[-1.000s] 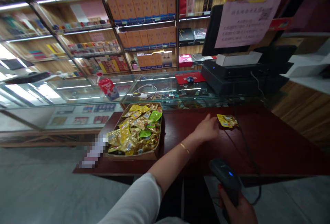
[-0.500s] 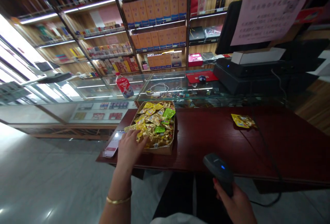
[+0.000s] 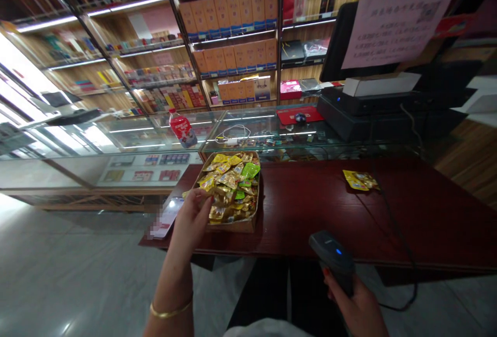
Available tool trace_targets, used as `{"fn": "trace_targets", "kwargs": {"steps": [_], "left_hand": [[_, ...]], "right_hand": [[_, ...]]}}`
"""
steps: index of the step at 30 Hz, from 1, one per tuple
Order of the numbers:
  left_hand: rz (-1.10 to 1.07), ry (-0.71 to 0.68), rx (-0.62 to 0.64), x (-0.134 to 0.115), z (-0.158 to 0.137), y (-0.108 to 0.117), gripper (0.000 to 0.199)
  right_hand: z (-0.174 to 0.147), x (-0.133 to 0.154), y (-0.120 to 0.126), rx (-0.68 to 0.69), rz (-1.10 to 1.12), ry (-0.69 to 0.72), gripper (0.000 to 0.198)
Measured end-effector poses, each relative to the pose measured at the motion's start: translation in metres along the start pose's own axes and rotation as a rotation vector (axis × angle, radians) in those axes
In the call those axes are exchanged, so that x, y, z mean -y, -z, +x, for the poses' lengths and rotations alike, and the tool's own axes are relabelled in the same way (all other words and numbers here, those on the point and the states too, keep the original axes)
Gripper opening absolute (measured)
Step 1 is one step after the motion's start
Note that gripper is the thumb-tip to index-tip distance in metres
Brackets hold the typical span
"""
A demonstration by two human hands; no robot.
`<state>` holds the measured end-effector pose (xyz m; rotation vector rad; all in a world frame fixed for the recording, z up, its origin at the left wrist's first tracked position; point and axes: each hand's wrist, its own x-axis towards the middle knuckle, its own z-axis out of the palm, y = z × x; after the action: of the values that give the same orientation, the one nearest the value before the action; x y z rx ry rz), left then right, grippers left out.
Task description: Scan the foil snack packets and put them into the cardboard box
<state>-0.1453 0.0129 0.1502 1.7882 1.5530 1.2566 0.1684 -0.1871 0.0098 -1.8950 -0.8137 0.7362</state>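
Observation:
An open cardboard box (image 3: 233, 227) full of small shiny packets, mostly gold and yellow with a few green ones, sits on the dark red table. At its near left side, my left hand (image 3: 194, 213) pinches a gold snack packet (image 3: 222, 197) between thumb and fingers, just over the other packets. My right hand (image 3: 355, 298) is wrapped round the handle of a black barcode scanner (image 3: 332, 254) with a lit blue light, in front of the table's near edge. A phone (image 3: 167, 218) lies left of the box, partly behind my left wrist.
Yellow and gold packets (image 3: 360, 180) lie on the right of the table (image 3: 298, 202), by the scanner's cable. Behind are a glass display counter (image 3: 267, 119) with a red-labelled bottle (image 3: 182, 129) and a mouse (image 3: 300, 118), and a monitor (image 3: 337, 42) with a pink sheet.
My left hand has closed from spread fingers over the packets to a pinch on one gold packet, slightly lifted. My right hand still holds the scanner. The view has shifted slightly.

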Motion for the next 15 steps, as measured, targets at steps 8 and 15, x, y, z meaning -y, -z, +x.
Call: {"fn": "trace_targets", "kwargs": {"steps": [8,15], "left_hand": [[-0.376,-0.11,0.413,-0.045,-0.044,-0.122,0.025],[-0.377,-0.013,0.386,0.019,-0.064,-0.211,0.029]], "right_hand": [[0.011,-0.02,0.007,-0.042,-0.001,-0.066,0.053],[0.01,-0.018,0.014,0.004,-0.001,-0.034,0.051]]}}
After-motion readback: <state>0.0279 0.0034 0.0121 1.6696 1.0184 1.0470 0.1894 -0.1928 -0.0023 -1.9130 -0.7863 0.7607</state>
